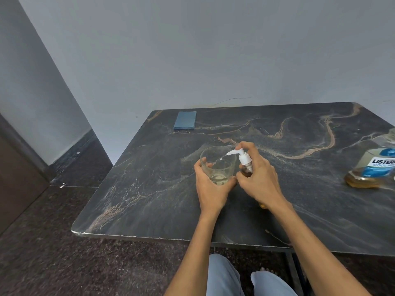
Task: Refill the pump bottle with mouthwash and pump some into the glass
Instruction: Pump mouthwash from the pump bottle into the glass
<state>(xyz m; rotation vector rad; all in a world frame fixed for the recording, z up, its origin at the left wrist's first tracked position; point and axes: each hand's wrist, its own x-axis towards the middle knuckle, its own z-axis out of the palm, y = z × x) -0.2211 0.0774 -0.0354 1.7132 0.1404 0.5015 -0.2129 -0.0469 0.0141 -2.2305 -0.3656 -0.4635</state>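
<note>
Fingers [245, 147] press pump bottle [245, 165]; left hand [210, 184] grips glass [218, 165].

Bare table [149, 189] left of the glass [218, 165]; mouthwash bottle [374, 167] stands far right.

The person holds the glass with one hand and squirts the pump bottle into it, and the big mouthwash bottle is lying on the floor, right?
Not quite. The head view shows the big mouthwash bottle on the table, at its right side, not on the floor. The rest holds: the left hand holds the glass while the right hand works the pump bottle.
</note>
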